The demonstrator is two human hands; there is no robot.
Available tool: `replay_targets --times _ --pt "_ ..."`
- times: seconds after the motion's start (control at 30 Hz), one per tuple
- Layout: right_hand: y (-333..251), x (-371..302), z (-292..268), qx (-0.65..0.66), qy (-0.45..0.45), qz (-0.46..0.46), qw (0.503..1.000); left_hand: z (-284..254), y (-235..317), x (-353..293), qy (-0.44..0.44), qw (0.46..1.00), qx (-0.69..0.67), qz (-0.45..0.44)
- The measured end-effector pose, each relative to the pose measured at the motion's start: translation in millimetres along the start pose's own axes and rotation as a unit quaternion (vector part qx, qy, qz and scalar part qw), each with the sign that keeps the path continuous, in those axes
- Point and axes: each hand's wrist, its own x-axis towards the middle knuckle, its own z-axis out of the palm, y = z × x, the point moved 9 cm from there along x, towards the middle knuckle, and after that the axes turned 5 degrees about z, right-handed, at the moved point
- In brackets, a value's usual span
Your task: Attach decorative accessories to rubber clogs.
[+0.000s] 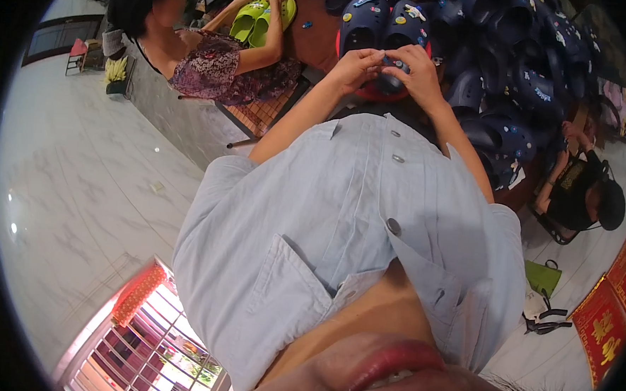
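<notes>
My left hand (361, 68) and my right hand (414, 71) come together at the fingertips, both in a pinch. A small bluish bit shows between the fingers, too small to name. Just beyond them lies a pair of navy clogs, the left clog (362, 35) and the right clog (405, 36), with holes on top and small coloured charms fixed on. My right hand partly covers the right clog. Under the clogs the rim of a red round container (338, 47) shows.
A large heap of navy clogs (503, 71) rises on the right. At the left, a seated person (214, 63) holds lime-green clogs (252, 24). Another person (582, 188) in black sits at the right. A slatted bamboo seat (264, 111) stands near my left forearm.
</notes>
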Motion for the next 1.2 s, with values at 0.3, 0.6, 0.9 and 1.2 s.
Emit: replay_targets --times 0.3,0.6,0.9,1.2 --pt "30.7 24.6 -18.9 0.054 0.067 0.104 0.991 -13.8 39.6 -4.2 0.114 0.966 0.203 0.116" --pt "67.6 109.4 19.4 -0.021 -0.112 0.048 0.992 -29.7 43.7 19.3 0.220 0.872 0.395 0.187" --pt "96.8 122.3 61.3 -0.008 -0.215 0.049 0.975 -30.5 38.7 43.1 0.215 0.902 0.346 0.145" --pt "104.3 128.5 64.9 -0.043 -0.194 0.076 0.977 -39.6 34.3 48.9 0.172 0.901 0.367 0.157"
